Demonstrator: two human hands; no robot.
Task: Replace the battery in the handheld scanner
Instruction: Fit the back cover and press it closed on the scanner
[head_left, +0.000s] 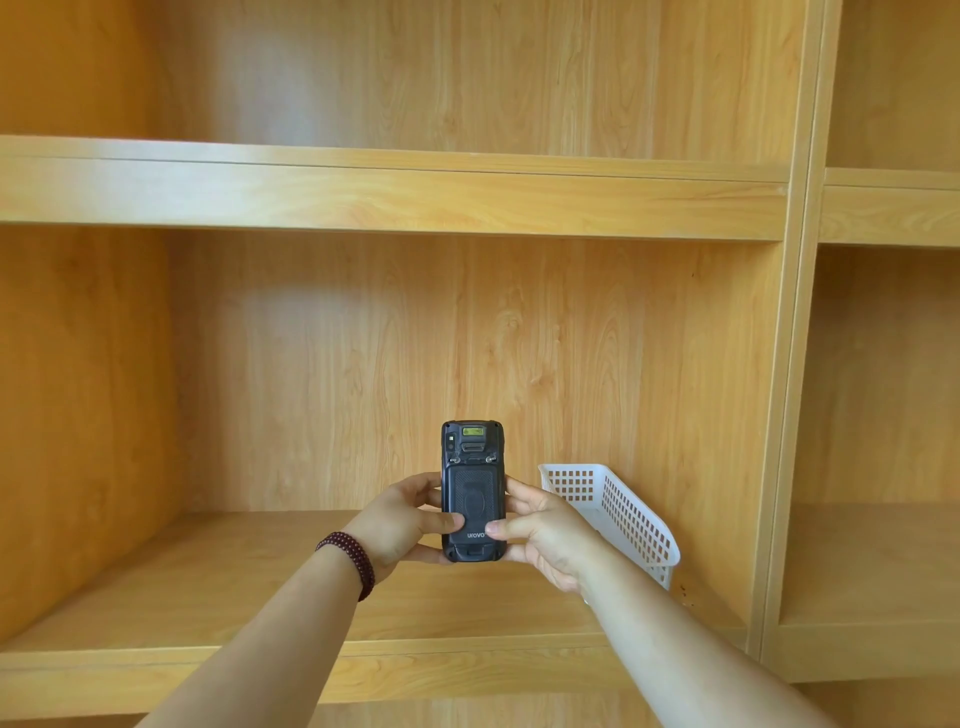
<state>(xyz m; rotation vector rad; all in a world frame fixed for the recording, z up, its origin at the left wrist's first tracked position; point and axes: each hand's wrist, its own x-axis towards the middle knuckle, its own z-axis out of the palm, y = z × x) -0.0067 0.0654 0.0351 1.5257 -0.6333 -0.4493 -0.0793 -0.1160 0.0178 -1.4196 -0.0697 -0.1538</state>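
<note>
Here the scanner (472, 491) stands upright — back facing camera — both hands' grip clamped on it.

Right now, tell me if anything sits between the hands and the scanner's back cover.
Nothing visible does. The black handheld scanner is gripped by the left hand and right hand, both thumbs already pressing its textured back cover. The white plastic basket stands behind them.

One black handheld scanner (472, 491), its back cover on. Two hands: one left hand (400, 525) and one right hand (545, 530), both holding the scanner. One beaded bracelet (350, 561) on the left wrist. One white perforated plastic basket (618, 512). One wooden shelving unit (395, 195).
</note>
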